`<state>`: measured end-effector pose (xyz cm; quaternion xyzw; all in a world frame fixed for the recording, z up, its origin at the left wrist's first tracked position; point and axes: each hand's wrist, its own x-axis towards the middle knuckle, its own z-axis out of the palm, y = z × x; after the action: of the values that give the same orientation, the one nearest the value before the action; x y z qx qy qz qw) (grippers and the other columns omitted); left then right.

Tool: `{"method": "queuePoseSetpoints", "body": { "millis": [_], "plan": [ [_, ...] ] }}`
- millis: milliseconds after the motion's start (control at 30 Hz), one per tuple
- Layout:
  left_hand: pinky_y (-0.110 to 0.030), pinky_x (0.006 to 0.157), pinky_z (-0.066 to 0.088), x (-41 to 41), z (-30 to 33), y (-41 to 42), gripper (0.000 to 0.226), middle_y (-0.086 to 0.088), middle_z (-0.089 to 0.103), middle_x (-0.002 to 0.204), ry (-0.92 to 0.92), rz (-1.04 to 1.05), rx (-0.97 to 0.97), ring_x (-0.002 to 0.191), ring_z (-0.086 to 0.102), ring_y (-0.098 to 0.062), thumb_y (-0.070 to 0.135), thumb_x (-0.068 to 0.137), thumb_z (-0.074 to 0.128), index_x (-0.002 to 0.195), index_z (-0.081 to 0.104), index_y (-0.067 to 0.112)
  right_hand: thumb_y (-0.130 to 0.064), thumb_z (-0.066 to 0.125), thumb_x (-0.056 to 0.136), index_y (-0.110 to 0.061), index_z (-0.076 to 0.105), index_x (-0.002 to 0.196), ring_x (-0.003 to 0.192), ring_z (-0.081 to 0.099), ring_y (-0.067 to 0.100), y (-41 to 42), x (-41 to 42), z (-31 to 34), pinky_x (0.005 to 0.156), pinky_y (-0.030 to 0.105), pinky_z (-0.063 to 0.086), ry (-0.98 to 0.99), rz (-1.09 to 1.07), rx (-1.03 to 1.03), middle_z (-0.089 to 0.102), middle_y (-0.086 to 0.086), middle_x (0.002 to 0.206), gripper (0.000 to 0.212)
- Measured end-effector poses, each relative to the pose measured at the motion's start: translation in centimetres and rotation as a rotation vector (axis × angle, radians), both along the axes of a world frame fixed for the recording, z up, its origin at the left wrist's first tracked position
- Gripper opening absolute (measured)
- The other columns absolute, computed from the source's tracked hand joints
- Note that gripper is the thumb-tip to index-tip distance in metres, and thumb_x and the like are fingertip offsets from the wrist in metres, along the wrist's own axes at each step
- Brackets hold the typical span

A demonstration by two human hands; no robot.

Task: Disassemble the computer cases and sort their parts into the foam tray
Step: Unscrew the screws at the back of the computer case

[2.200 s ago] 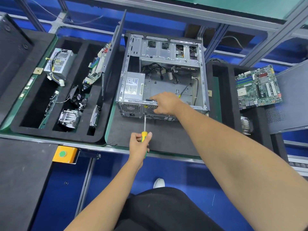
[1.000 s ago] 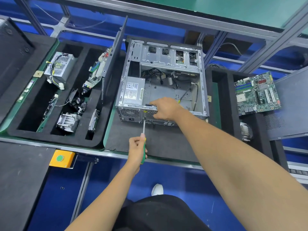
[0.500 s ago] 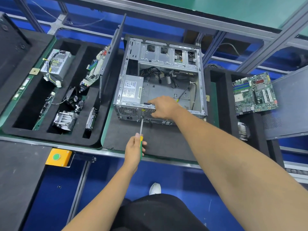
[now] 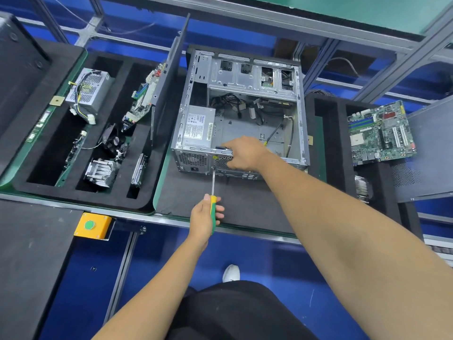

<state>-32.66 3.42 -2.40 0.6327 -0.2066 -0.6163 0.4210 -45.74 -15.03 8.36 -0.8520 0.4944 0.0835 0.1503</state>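
An open grey computer case [image 4: 245, 69] lies on a black foam mat, its rear panel facing me. A power supply [image 4: 197, 130] sits inside at the near left, with loose cables behind it. My left hand [image 4: 204, 217] grips a yellow-green screwdriver [image 4: 212, 204] whose tip touches the case's rear panel. My right hand [image 4: 245, 153] grips the near top edge of the case. The black foam tray [image 4: 81, 192] at the left holds another power supply [image 4: 89, 90], a fan, a heatsink [image 4: 101, 171], boards and a drive.
A grey side panel [image 4: 169, 77] stands upright between tray and case. A second foam tray [image 4: 331, 123] at the right carries a green motherboard [image 4: 381, 133] and a perforated panel. A yellow box with a green button [image 4: 92, 225] sits on the bench's front edge.
The screwdriver stays on the rear panel while my left hand turns its handle slightly. My right hand keeps its hold on the case edge. The view has shifted a little.
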Motion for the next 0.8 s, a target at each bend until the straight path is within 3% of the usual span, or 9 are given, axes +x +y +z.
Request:
{"method": "queuePoseSetpoints", "body": {
  "millis": [100,167,267,333,500,667,800],
  "plan": [
    [-0.024,0.052,0.046,0.0,0.1,-0.2,0.043,0.001,0.069,0.081,-0.027,-0.001,-0.007,0.058,0.056,-0.009,0.048,0.109,0.039,0.11,0.068,0.016,-0.032,0.068,0.083,-0.025,0.06,0.136,0.102,0.065,0.031,0.0,0.0,0.1,0.068,0.032,0.044,-0.004,-0.004,0.001,0.074,0.005,0.102,0.054],
    [-0.025,0.049,0.046,0.0,0.1,-0.3,0.029,0.002,0.069,0.087,-0.069,0.012,-0.029,0.058,0.057,-0.007,0.049,0.105,0.052,0.111,0.055,0.021,-0.032,0.068,0.083,-0.026,0.06,0.137,0.102,0.065,0.03,0.1,0.0,0.1,0.067,0.031,0.042,-0.008,-0.002,-0.004,0.074,0.005,0.104,0.055],
    [-0.024,0.051,0.05,0.1,-0.2,-0.1,0.038,-0.002,0.063,0.097,-0.124,0.024,-0.055,0.062,0.061,-0.004,0.041,0.091,0.077,0.107,0.048,0.024,-0.032,0.068,0.084,-0.026,0.059,0.138,0.103,0.065,0.03,0.1,0.0,0.2,0.067,0.031,0.042,-0.008,-0.003,0.003,0.074,0.005,0.106,0.056],
    [-0.025,0.054,0.053,0.3,-0.5,0.0,0.041,-0.004,0.064,0.09,-0.136,0.068,-0.064,0.063,0.065,-0.007,0.039,0.086,0.082,0.101,0.05,0.019,-0.031,0.069,0.083,-0.027,0.057,0.14,0.102,0.064,0.03,0.1,0.0,0.2,0.066,0.031,0.039,-0.014,-0.004,-0.001,0.074,0.004,0.104,0.058],
    [-0.027,0.061,0.058,0.1,-0.7,0.3,0.034,0.002,0.075,0.083,-0.124,0.031,-0.05,0.073,0.073,-0.012,0.046,0.099,0.065,0.096,0.061,0.012,-0.031,0.068,0.083,-0.029,0.055,0.143,0.103,0.064,0.029,0.2,0.0,0.2,0.066,0.03,0.037,-0.022,-0.007,-0.002,0.074,0.003,0.106,0.061],
    [-0.03,0.063,0.045,-0.1,-0.1,-0.1,0.046,0.002,0.073,0.085,-0.093,-0.005,0.005,0.066,0.059,-0.011,0.045,0.111,0.036,0.107,0.071,0.015,-0.032,0.068,0.083,-0.028,0.056,0.141,0.106,0.064,0.029,0.1,0.0,0.1,0.067,0.03,0.04,-0.023,-0.004,-0.003,0.074,0.004,0.111,0.059],
    [-0.027,0.054,0.045,0.2,0.2,-0.3,0.031,-0.001,0.068,0.089,-0.085,-0.021,-0.023,0.058,0.053,-0.009,0.045,0.108,0.046,0.114,0.064,0.021,-0.032,0.068,0.083,-0.026,0.059,0.138,0.102,0.065,0.029,0.1,-0.1,0.0,0.066,0.031,0.042,-0.017,0.002,-0.006,0.074,0.004,0.105,0.056]
  ]
}}
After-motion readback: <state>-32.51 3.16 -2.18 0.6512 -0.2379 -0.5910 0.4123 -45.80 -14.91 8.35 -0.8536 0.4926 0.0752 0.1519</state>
